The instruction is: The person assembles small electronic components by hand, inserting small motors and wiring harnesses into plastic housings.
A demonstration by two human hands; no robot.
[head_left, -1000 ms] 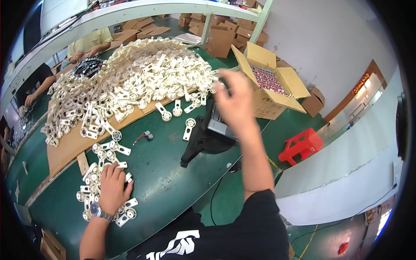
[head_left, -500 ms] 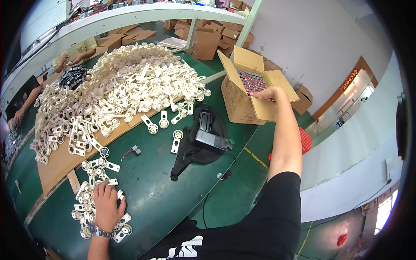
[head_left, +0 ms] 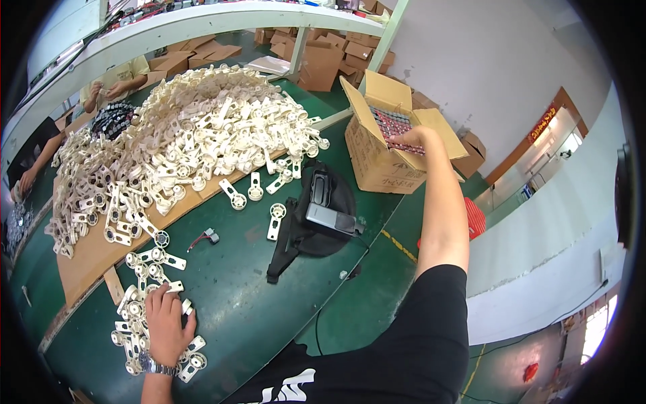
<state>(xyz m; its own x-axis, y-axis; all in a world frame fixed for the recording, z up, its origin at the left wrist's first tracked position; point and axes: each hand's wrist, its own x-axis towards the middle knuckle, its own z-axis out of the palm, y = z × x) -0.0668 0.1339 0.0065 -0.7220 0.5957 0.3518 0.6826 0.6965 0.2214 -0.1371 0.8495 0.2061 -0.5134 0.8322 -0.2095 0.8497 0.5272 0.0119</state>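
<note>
Now the R hand [head_left: 409, 137] had gone from near the black bag [head_left: 315, 244] to the red/grey parts [head_left: 390, 124] in the open carton [head_left: 373, 161]; couldn't tell if its fingers gripped any. L hand [head_left: 168, 328] stayed on white pcs [head_left: 136, 310] atop the worktop [head_left: 235, 303], thumb & fingers apart, so prob. both kinds were w/in reach.

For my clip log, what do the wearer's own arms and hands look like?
The left hand and right hand are ungloved, with a silver metal-link wristwatch on the left. The black T-shirt has white print and a short right sleeve.
</note>
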